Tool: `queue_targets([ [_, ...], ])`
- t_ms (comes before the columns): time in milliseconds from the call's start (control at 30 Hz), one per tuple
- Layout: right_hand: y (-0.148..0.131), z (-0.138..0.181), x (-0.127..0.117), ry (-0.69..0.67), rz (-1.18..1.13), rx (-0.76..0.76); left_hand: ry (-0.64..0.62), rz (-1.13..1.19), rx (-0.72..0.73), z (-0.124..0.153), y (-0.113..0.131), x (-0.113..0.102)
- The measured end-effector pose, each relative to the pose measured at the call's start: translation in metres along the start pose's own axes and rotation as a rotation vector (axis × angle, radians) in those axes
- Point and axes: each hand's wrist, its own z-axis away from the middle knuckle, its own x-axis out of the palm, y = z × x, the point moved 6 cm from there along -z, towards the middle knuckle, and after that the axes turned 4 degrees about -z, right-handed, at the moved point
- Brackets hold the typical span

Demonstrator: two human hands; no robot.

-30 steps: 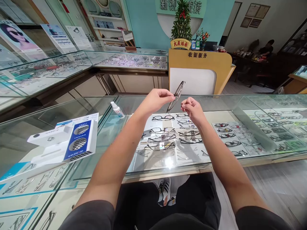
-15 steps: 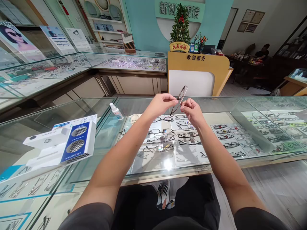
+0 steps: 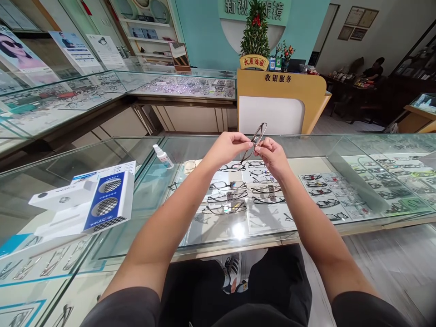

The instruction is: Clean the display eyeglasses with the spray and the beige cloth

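A pair of thin-rimmed eyeglasses (image 3: 261, 131) is held up above the glass counter, tilted steeply with one lens over the other. My left hand (image 3: 231, 146) pinches it near the middle, thumb and fingers closed. My right hand (image 3: 273, 156) is closed too, its fingertips pressed together against the near side of the eyeglasses; any small thing within them is hidden. Below both hands, rows of spectacle frames (image 3: 227, 186) lie inside the glass display counter (image 3: 207, 240).
A white spray bottle (image 3: 163, 156) stands on the counter to the left. Farther left is an opened blue and white box (image 3: 105, 200). Ahead rises a yellow cashier desk (image 3: 281, 84) with a plant (image 3: 255, 34) on it. A person (image 3: 374, 69) sits far right.
My right fingertips have shifted slightly left, up to the eyeglasses. My left hand keeps its hold. The whole view has tipped down a little.
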Motion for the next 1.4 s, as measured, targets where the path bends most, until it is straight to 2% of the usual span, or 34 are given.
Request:
queue_targets([
  [500,-0.001,-0.001,0.001,-0.026,0.007,-0.062,-0.002,-0.016,0.015,-0.004,-0.003,-0.003],
  [733,-0.004,-0.001,0.0,0.01,0.061,-0.102,-0.001,-0.064,0.01,-0.003,-0.001,-0.005],
  [967,-0.006,-0.002,-0.011,0.122,0.104,-0.113,0.025,-0.191,-0.014,0.0,0.009,-0.031],
  [1167,-0.015,-0.003,-0.021,0.189,0.133,-0.147,-0.059,-0.32,-0.048,0.004,0.009,-0.054],
  [1400,-0.019,-0.005,-0.026,0.183,0.182,-0.177,-0.144,-0.301,-0.081,0.006,0.006,-0.066],
])
